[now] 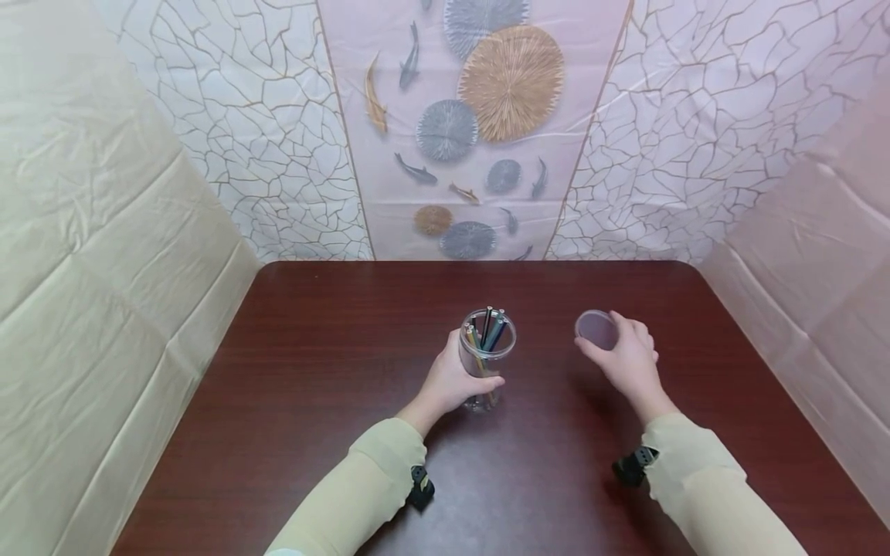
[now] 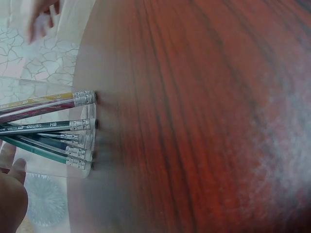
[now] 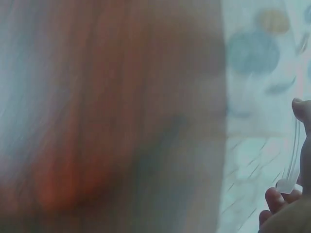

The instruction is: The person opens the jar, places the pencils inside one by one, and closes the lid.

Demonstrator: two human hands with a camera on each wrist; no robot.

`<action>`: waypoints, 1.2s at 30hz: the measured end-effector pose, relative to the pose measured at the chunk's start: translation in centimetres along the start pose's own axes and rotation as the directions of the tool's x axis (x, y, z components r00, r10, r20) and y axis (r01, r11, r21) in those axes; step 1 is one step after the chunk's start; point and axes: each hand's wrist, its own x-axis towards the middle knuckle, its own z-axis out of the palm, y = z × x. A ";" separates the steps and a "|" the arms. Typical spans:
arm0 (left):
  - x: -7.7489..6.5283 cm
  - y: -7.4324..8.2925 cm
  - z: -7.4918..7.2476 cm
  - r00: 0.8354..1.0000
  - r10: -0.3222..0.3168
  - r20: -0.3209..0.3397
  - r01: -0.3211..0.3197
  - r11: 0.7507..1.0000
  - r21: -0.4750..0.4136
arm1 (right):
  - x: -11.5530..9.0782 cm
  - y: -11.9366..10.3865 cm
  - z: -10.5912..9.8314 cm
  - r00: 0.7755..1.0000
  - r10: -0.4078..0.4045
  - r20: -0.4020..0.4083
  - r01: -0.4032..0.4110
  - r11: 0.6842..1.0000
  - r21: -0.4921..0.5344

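A clear jar (image 1: 497,364) with several pencils (image 1: 489,328) in it stands upright over the middle of the dark table. My left hand (image 1: 448,380) grips it from the left side, thumb across the near wall. In the left wrist view, eraser-end metal bands show on the pencils (image 2: 43,127), inside the see-through wall. To the right, my right hand (image 1: 631,364) holds a round clear lid (image 1: 596,330) by its edge, above the table and apart from the jar. The right wrist view catches the lid (image 3: 287,184) edge-on between thumb and fingers.
The reddish-brown table (image 1: 334,332) ends at a patterned cloth backdrop (image 1: 459,177). Pale cloth walls (image 1: 118,255) rise at both sides. A small black camera (image 1: 420,488) sits on the left wrist and another (image 1: 633,466) on the right.
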 end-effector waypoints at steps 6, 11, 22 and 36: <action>0.0 0.0 0.1 1.000 0.004 -0.007 -0.004 1.000 0.003 | 0.1 -4.3 -0.5 0.996 -0.094 0.009 0.093 0.992 0.086; 0.1 -0.1 0.3 1.000 0.008 -0.007 -0.008 1.000 -0.001 | -0.3 -6.9 -0.7 0.990 -0.144 0.009 0.142 0.983 0.120; 0.1 -0.3 0.1 0.999 0.030 -0.015 -0.030 1.000 -0.007 | -1.3 -10.7 -0.8 0.966 -0.257 -0.030 0.258 0.946 0.198; 0.1 -0.2 0.0 0.999 0.044 -0.010 -0.044 0.999 0.007 | -2.0 -13.4 0.2 0.930 -0.368 0.009 0.355 0.904 0.239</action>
